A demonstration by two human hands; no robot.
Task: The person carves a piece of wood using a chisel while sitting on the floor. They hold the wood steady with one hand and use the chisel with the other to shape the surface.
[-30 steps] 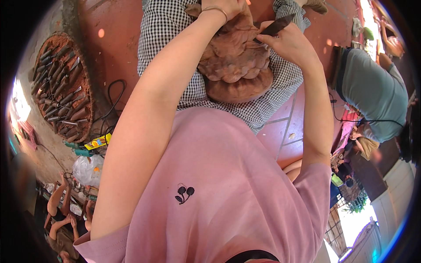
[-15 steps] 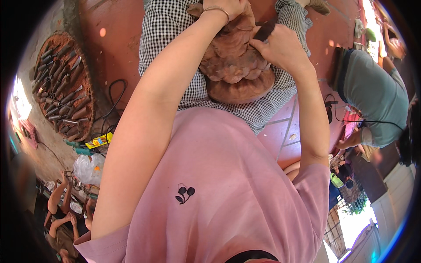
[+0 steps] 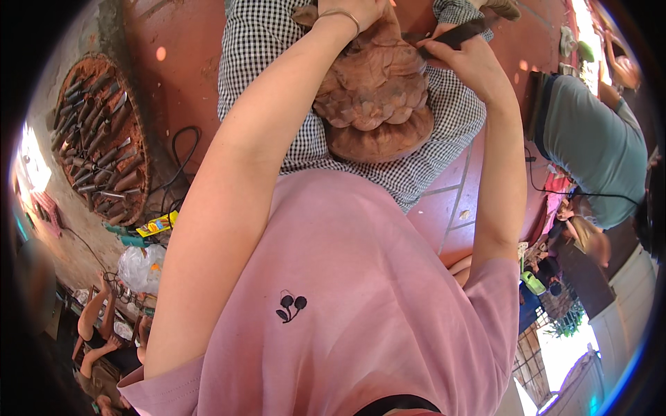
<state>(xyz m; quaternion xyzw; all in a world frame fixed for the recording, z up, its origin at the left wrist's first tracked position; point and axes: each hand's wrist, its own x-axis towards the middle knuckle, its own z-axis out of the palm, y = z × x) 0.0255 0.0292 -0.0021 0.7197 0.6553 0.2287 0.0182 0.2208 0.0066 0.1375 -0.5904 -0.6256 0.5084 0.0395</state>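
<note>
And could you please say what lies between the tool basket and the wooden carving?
In the head view, mainly red floor with a black cable, then checked trouser leg and left forearm, before the carving.

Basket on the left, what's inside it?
The basket holds many hand tools, some with metal blades, lying on what looks like reddish-brown shavings. Its bottom and anything buried can't be seen.

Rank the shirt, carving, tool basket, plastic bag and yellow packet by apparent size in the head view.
1. Shirt
2. Carving and tool basket: too alike to rank
3. Plastic bag
4. Yellow packet
</note>
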